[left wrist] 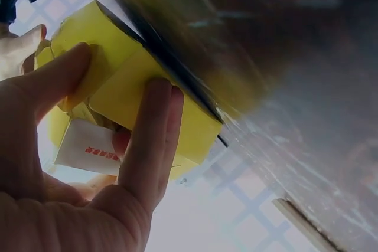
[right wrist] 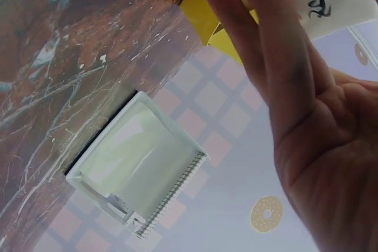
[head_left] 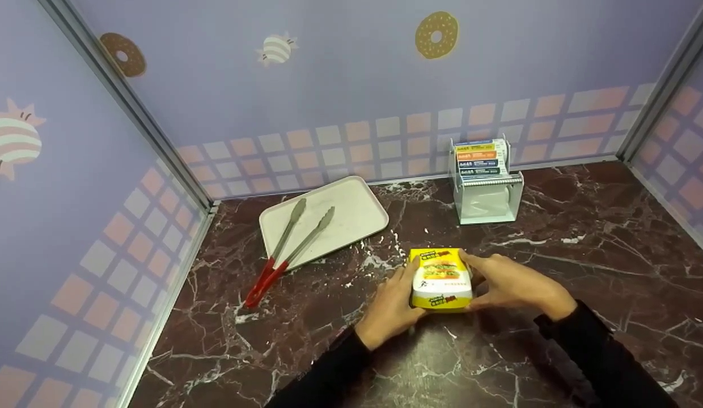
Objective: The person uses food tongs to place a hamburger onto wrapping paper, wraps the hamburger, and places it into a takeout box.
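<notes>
A yellow and white burger box point(head_left: 440, 279) with a burger picture on its lid sits on the dark marbled counter, between both hands. My left hand point(head_left: 390, 306) holds its left side, fingers along the side wall and thumb at the front corner. On the right side my right hand point(head_left: 519, 283) grips it, with a finger at the back corner and the thumb near the front. From the left wrist view the box point(left wrist: 165, 110) shows yellow lower walls, with a white flap point(left wrist: 88, 146) among the fingers. What the box contains is hidden.
Behind to the left lies a cream tray point(head_left: 351, 209), with red-handled metal tongs point(head_left: 280, 260) resting partly on it. A white label dispenser point(head_left: 487, 201) holding several rolls stands at the back right. Patterned purple walls point(head_left: 351, 85) enclose the counter point(head_left: 215, 351).
</notes>
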Tool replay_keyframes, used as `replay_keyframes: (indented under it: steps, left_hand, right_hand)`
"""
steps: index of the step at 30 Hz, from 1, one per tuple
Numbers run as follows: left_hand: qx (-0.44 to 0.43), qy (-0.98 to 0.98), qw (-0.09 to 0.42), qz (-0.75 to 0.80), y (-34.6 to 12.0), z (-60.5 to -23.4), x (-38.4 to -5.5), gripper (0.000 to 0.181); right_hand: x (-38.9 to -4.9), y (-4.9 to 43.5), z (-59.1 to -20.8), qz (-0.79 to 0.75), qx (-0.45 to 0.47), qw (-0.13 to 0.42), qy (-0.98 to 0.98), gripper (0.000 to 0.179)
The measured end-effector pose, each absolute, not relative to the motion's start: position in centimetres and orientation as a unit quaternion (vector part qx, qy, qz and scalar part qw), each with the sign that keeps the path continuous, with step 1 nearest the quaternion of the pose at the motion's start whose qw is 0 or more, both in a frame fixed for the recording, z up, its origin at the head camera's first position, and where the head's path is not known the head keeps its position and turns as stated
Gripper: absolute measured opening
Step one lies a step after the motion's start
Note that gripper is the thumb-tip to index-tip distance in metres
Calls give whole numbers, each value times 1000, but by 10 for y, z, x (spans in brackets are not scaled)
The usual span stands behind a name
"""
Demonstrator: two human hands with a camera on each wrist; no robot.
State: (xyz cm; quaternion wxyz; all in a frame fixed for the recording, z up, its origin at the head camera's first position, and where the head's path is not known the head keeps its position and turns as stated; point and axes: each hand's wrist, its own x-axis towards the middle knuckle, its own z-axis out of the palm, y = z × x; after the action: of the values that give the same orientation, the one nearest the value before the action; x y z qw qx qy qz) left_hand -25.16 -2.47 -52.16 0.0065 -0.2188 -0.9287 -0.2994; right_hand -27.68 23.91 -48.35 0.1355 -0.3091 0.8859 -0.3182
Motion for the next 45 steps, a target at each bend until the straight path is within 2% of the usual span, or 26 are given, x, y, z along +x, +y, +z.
replay_keyframes:
  steps: [8, 16, 19, 26, 29, 33, 38, 41, 45]
  left_hand:
    - [-239, -925, 27, -295, -23, -522, -253, 103]
    - [-259, -923, 30, -283, -27, -521, -250, 104]
    - [-258, -926, 31, -274, -29, -520, -250, 105]
    - [-235, -932, -10, -274, -28, -516, -251, 114]
    - [-219, -932, -35, -287, -28, -514, -251, 116]
    - [-193, -931, -65, -302, -26, -511, -251, 106]
    - [-189, -932, -60, -304, -26, -510, -252, 80]
    - [-194, -928, -50, -316, -28, -511, -253, 68]
    - [-197, -924, -48, -325, -29, -512, -255, 64]
  right_hand:
    - [-280, 242, -485, -307, -317, 101, 892, 103]
    - [-281, 248, -478, -325, -302, 145, 884, 97]
    - [-281, 248, -477, -327, -306, 145, 882, 98]
    - [-282, 247, -479, -315, -314, 105, 889, 97]
    - [-283, 247, -479, -334, -307, 121, 883, 96]
    - [-283, 248, -480, -394, -283, 188, 854, 96]
    - [-282, 247, -480, -431, -251, 250, 829, 88]
    - [-280, 247, -479, -417, -259, 234, 839, 80]
    - [-278, 246, -477, -377, -256, 173, 873, 73]
